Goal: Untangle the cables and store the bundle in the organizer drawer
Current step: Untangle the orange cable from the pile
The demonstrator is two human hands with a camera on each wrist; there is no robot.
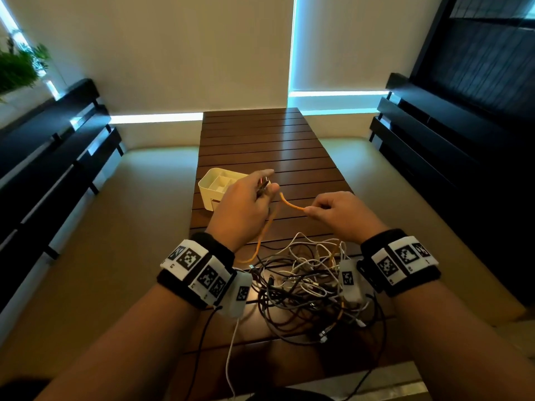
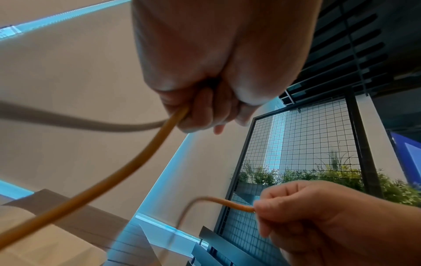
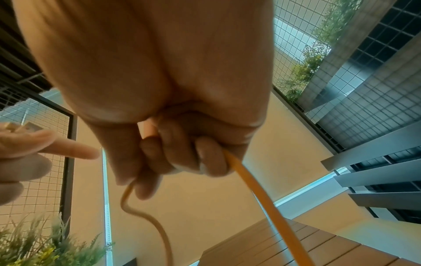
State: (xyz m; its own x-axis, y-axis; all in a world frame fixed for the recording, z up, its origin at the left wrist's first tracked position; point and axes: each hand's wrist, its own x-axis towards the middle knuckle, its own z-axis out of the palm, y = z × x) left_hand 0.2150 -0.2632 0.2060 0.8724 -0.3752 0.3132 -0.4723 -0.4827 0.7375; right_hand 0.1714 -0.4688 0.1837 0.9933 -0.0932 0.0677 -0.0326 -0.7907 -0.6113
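An orange cable (image 1: 291, 204) stretches between both hands above the table. My left hand (image 1: 246, 206) grips it near its plug end, fingers curled round it (image 2: 182, 112). My right hand (image 1: 335, 212) pinches the same cable a short way along (image 3: 230, 158). From each hand the cable (image 1: 262, 241) drops into a tangled heap of black and white cables (image 1: 307, 287) lying on the near part of the table. A white organizer (image 1: 215, 186) with open top compartments stands just beyond my left hand.
The slatted wooden table (image 1: 260, 140) runs away from me with a pale floor on both sides. Dark slatted benches (image 1: 58, 157) flank the left and right. Camera leads trail from both wristbands over the near table edge.
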